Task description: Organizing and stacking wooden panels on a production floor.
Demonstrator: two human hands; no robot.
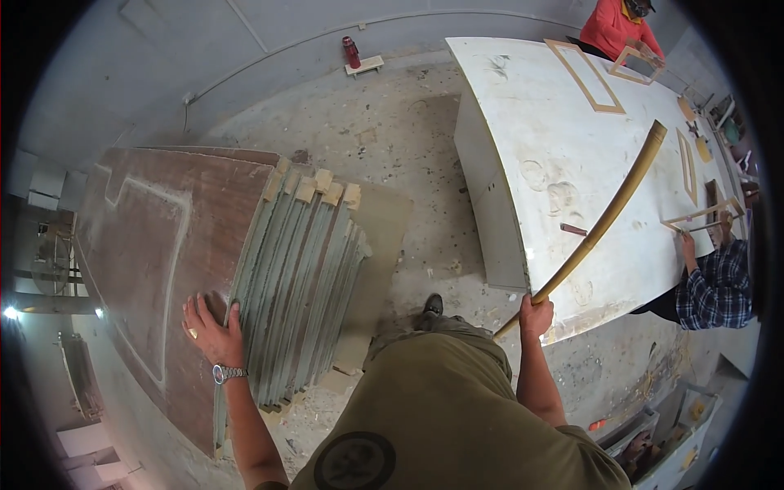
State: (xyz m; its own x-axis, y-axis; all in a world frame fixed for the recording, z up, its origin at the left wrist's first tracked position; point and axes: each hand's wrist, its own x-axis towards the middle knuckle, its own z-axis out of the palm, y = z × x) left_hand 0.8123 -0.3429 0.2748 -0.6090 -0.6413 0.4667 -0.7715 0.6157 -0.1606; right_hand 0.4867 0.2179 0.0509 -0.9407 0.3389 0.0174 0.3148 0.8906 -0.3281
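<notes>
while the left hand (pixel 211 328) lies flat, fingers spread, on the brown board (pixel 155 245) against the near edge of the stacked wooden strips (pixel 304 286), the right hand (pixel 536 312) is closed round a long pale strip (pixel 608 214) slanting over the white table (pixel 523 114); the stack looks mostly unworked; frames (pixel 585 75) lie at the table's far edge.

White table (pixel 563 163) — wooden frames (pixel 584 75), stick (pixel 600 224)

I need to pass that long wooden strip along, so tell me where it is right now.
In the head view, the long wooden strip is on the person's right, gripped at its lower end by the right hand and slanting up over the white worktable.
</notes>
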